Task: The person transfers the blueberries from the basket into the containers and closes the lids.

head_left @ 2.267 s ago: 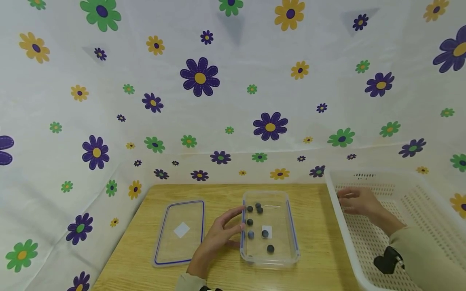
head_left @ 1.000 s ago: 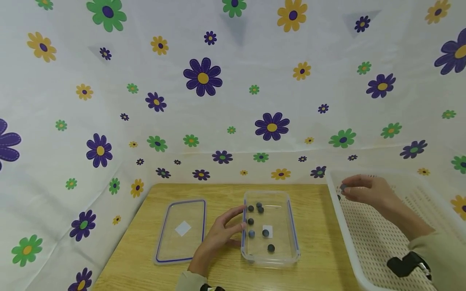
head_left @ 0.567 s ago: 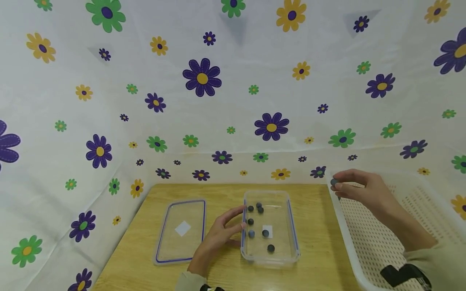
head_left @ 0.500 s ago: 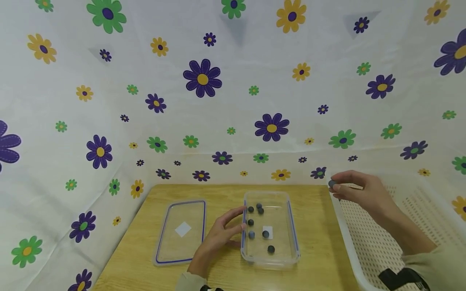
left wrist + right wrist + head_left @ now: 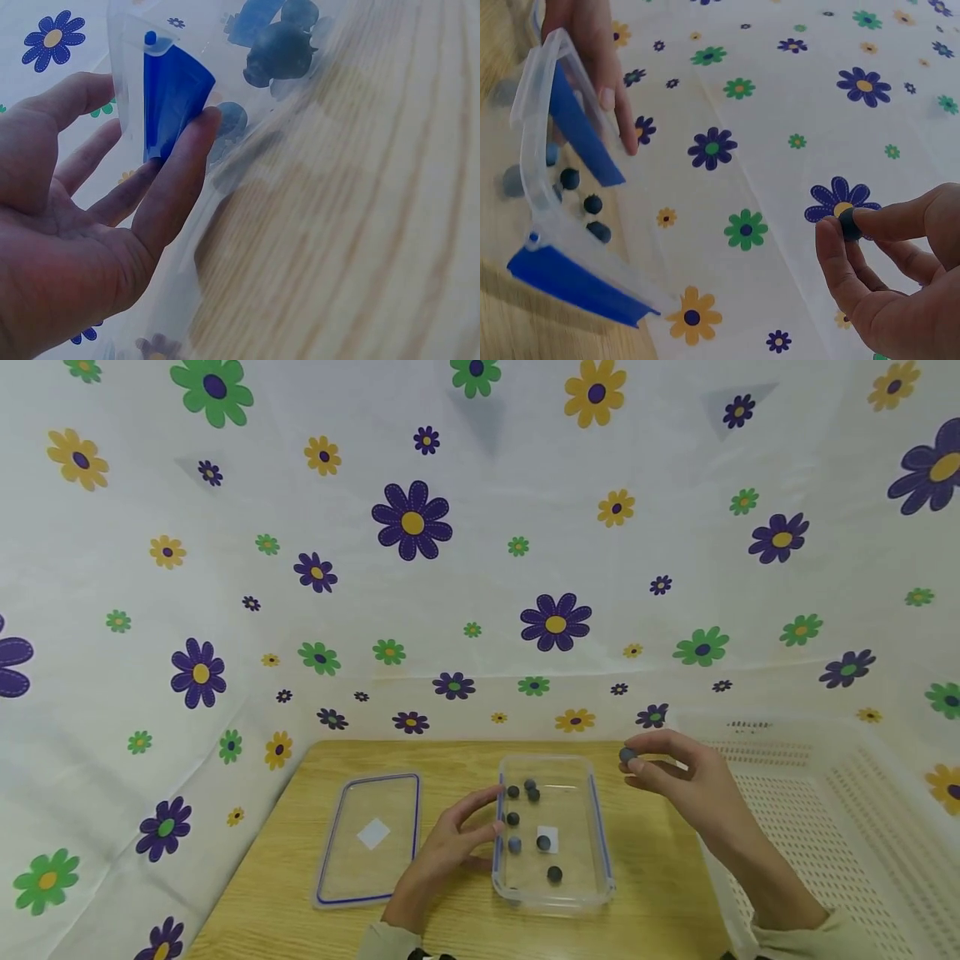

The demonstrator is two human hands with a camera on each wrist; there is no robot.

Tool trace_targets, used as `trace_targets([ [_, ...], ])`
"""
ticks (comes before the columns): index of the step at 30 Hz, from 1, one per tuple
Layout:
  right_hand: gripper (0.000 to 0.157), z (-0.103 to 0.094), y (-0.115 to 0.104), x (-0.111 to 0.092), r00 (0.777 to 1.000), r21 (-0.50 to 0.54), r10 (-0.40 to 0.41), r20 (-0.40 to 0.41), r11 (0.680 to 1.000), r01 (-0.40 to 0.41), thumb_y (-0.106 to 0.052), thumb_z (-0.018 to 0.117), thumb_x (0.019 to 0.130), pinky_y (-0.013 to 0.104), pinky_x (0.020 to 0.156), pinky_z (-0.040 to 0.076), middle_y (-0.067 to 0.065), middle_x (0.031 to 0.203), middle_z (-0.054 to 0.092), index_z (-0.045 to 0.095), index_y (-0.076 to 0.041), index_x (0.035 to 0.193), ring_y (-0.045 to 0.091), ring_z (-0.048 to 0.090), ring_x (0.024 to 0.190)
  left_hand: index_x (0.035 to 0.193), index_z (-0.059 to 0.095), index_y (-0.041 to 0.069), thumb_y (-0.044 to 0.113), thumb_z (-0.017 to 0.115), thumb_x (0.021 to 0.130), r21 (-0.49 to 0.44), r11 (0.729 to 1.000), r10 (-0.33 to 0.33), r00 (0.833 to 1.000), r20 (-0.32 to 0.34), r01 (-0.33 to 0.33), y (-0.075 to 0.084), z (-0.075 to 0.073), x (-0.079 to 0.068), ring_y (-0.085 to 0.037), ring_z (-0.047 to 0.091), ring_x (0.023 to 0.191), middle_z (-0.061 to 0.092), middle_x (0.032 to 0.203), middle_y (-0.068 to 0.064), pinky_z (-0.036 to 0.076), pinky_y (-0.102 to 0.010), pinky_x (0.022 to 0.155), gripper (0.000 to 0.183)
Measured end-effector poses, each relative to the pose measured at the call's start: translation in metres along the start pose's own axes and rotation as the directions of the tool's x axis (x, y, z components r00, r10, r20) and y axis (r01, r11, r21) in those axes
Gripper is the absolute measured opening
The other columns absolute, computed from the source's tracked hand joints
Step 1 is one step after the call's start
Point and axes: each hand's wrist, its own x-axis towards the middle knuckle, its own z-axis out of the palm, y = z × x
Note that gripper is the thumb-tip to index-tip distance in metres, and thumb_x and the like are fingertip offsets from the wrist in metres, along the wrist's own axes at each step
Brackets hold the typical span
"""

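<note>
My right hand (image 5: 693, 781) pinches a blueberry (image 5: 627, 757) between thumb and fingertips, over the table just right of a clear plastic food container (image 5: 585, 893). In the right wrist view the same blueberry (image 5: 849, 224) shows between the fingertips. Several blueberries (image 5: 554, 874) lie on the container's bottom, mostly along its left side. My left hand (image 5: 447, 843) touches the container's left wall with its fingers loosely spread. In the left wrist view its fingers (image 5: 191, 150) lie against a blue side clip (image 5: 172, 97) of the container. The container has no lid on.
Left of the container, a clear lid (image 5: 348, 868) with a blue seal lies flat on the wooden table (image 5: 450, 935). A large white perforated basket (image 5: 780, 793) stands at the right. Flower-patterned cloth (image 5: 480, 585) hangs behind and at the sides.
My right hand has picked a blueberry out of the white basket, raised it over the rim and brought it left toward the container. My left hand has stayed at the container's side.
</note>
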Motion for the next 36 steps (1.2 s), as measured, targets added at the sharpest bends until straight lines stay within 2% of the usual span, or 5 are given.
trace_targets([
  [10,0.030,0.037,-0.003,0.001,0.999,0.179,0.015,-0.052,0.984,-0.006,-0.006,0.066,0.101,0.036,0.089,0.060,0.010,0.115,0.065,0.060,0.011,0.125,0.019,0.073,0.101,0.155,0.046,0.014,0.020,0.070,0.100,-0.001,1.000,0.001,1.000,-0.001,-0.001,0.002,-0.001,0.000,-0.042,0.061,0.122,0.034,0.163,-0.012,0.062,-0.054,0.079,0.060],
  [14,0.032,0.052,0.008,-0.003,0.998,0.273,0.039,-0.054,0.962,-0.023,-0.004,0.066,0.100,0.038,0.091,0.060,0.013,0.114,0.065,0.058,0.014,0.126,0.021,0.073,0.100,0.155,0.046,0.013,0.018,0.070,0.100,-0.015,1.000,0.000,1.000,0.001,0.000,0.002,0.001,0.001,-0.041,0.061,0.123,0.034,0.163,-0.012,0.062,-0.055,0.080,0.060],
  [23,0.033,0.077,0.042,0.001,0.987,0.387,0.137,-0.089,0.917,-0.092,-0.001,0.067,0.098,0.038,0.092,0.059,0.015,0.114,0.064,0.059,0.015,0.126,0.023,0.072,0.100,0.154,0.048,0.015,0.015,0.069,0.100,-0.026,1.000,-0.005,1.000,-0.006,0.004,0.001,0.001,0.000,-0.042,0.062,0.120,0.032,0.163,-0.013,0.062,-0.054,0.080,0.058],
  [29,0.032,0.088,0.062,0.003,0.976,0.416,0.197,-0.096,0.899,-0.140,0.005,0.066,0.097,0.038,0.091,0.060,0.018,0.118,0.061,0.058,0.016,0.125,0.022,0.072,0.099,0.154,0.048,0.016,0.018,0.070,0.099,-0.018,1.000,-0.009,1.000,-0.010,0.009,0.001,0.002,-0.001,-0.041,0.062,0.120,0.032,0.163,-0.013,0.062,-0.053,0.079,0.059],
  [36,0.025,0.095,0.071,0.004,0.968,0.358,0.227,-0.110,0.917,-0.175,0.006,0.067,0.096,0.038,0.087,0.061,0.025,0.119,0.061,0.063,0.013,0.119,0.027,0.073,0.097,0.154,0.048,0.016,0.017,0.070,0.100,-0.018,1.000,-0.013,1.000,-0.006,0.013,0.000,0.001,-0.001,-0.043,0.062,0.121,0.032,0.164,-0.012,0.062,-0.054,0.079,0.059],
])
